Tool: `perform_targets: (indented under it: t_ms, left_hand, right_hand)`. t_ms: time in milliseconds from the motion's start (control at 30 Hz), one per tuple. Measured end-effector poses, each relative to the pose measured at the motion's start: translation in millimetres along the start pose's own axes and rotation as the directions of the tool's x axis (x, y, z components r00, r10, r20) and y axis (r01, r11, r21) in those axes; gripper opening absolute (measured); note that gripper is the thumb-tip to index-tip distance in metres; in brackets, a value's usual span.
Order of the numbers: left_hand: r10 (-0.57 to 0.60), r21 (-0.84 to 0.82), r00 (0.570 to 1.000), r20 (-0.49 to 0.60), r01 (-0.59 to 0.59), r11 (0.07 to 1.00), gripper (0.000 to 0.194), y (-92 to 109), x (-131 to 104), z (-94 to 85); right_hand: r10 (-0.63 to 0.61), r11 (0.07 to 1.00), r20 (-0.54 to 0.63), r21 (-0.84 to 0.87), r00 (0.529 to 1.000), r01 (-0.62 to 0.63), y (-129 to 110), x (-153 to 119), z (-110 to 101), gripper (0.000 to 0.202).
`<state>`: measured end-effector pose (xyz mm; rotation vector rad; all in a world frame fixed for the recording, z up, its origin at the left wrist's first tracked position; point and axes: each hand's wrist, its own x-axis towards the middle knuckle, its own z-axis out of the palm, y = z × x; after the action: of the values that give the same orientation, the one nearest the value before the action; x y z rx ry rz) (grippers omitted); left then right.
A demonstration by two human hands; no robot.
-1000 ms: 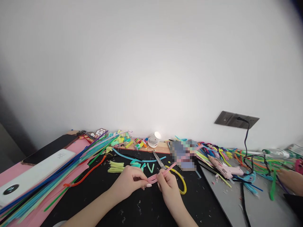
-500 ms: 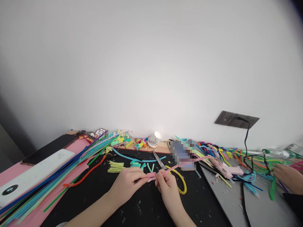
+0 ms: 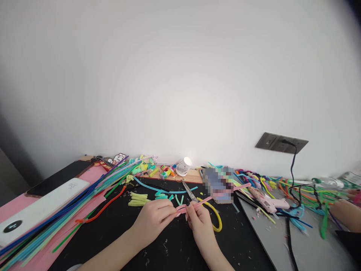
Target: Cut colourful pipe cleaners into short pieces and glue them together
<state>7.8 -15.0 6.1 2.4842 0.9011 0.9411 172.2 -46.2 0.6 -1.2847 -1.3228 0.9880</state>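
My left hand [image 3: 158,216] pinches one end of a pink pipe cleaner [image 3: 207,200] that is folded into side-by-side strands between my hands. Closed on the same pipe cleaner is my right hand [image 3: 199,219], and a long free tail runs out past it to the upper right. Just beyond my fingers lie scissors [image 3: 189,190], their handles hidden behind my right hand. A yellow pipe cleaner [image 3: 218,218] curves on the black mat beside that hand. Short yellow-green pieces [image 3: 138,199] and short teal pieces [image 3: 162,195] lie behind my left hand.
Long pipe cleaners [image 3: 93,197], a white power bank [image 3: 42,210] and a dark phone [image 3: 58,177] fill the left. A paper cup [image 3: 184,166] tilts near the wall. Rightward are a pink glue gun [image 3: 269,200], a black cord [image 3: 291,171] and another person's hand [image 3: 345,214].
The pink strands between my hands have spread apart slightly and bowed upward. My left hand has shifted a little. At the right, the other person's hand has moved slightly.
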Motion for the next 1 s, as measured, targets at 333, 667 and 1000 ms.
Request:
perform_targets:
  t_ms: [333, 667, 1000]
  left_hand:
    - [-0.171, -0.300, 0.972, 0.161, 0.213, 0.930, 0.013, 1, 5, -7.1]
    - [-0.213, -0.519, 0.926, 0.313, 0.354, 0.778, 0.016, 2, 4, 3.8]
    - [-0.152, -0.477, 0.920, 0.362, 0.323, 0.817, 0.023, 7, 4, 0.4]
  right_hand:
    - [-0.188, 0.905, 0.173, -0.351, 0.967, 0.239, -12, -1, -6, 0.033]
    - [-0.112, 0.939, 0.129, -0.310, 0.985, 0.147, -10, 1, -6, 0.035]
    - [-0.111, 0.950, 0.233, -0.259, 0.966, 0.171, -7, -1, -2, 0.035]
